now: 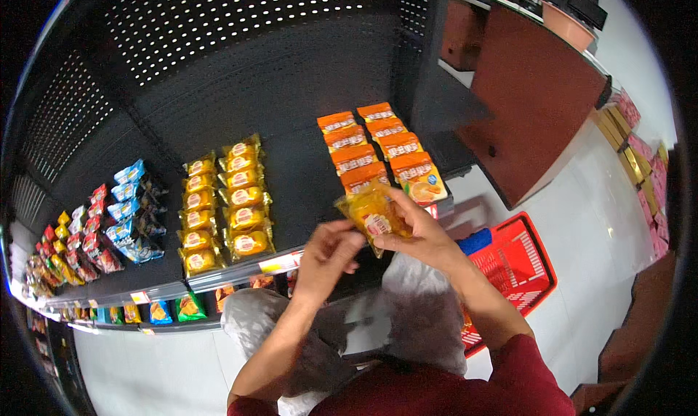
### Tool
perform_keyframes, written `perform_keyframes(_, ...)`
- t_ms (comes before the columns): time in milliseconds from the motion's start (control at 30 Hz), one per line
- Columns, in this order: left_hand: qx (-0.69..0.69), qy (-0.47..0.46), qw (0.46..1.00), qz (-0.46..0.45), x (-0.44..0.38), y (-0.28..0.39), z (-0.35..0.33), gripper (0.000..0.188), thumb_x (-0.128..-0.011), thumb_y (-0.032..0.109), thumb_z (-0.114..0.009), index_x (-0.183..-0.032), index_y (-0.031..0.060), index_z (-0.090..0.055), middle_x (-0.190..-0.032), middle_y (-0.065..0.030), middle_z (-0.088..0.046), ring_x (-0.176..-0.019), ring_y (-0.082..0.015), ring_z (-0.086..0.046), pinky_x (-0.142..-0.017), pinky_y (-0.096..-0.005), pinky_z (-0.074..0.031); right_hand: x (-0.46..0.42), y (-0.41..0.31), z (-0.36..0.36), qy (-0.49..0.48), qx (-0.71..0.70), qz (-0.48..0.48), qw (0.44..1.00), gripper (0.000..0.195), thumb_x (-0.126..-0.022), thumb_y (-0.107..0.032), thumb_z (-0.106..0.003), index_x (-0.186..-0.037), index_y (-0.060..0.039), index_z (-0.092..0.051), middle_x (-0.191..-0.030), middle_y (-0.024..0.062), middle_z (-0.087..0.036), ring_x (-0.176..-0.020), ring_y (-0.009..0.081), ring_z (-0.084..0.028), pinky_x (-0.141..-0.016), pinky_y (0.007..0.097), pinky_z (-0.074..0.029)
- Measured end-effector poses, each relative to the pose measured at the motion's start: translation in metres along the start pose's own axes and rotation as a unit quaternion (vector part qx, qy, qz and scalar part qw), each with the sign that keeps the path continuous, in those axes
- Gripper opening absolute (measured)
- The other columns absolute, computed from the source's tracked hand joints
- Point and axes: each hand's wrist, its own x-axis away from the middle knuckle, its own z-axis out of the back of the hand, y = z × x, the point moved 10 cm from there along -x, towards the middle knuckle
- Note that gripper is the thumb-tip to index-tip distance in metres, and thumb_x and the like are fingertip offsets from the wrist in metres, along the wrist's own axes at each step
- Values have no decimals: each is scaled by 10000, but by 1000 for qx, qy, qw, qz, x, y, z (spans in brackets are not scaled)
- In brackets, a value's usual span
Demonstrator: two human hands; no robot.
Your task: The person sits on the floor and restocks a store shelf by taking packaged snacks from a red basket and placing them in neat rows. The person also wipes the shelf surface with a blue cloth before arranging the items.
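Note:
My right hand [422, 233] grips a yellow snack cake in a clear wrapper [376, 214], thumb on the near side and fingers around the far edge. Close against the packet's left side is my left hand [332, 252], its fingers loosely curled; whether they pinch the wrapper is unclear. The packet is held above the front edge of a black shelf [297, 171]. Behind it, two rows of orange packets [354, 160] lie on that shelf. Farther left are two rows of similar yellow wrapped cakes [245, 198].
Blue snack bags [125, 209] and red ones [98, 241] stand at the shelf's left. A lower shelf holds a green bag [190, 307]. A red plastic basket [515, 269] rests on the floor by my right knee. Beyond stands a reddish-brown counter [537, 94].

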Motion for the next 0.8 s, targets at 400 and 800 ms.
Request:
perform_keyframes(400,44,19,999,-6,-17,4,25,359,-947,128,-667,-1248,15,-508,-1019,-83,-683,-715,-147,-678,-588,-251,-555,-62,2,6,166,-8,31,986,390,-986,-344,-612,-1203,-22,-575,-1054,52,-637,-972,99,-581,-863,241,-458)
perform_keyframes(800,66,235,968,-62,-106,23,140,272,-951,90,-626,-1186,-10,-535,-1001,-119,-679,-826,-206,-698,-666,-312,-583,-182,41,34,189,207,84,956,322,-828,-157,-774,-1051,-7,-595,-949,112,-688,-841,200,-674,-775,336,-535)
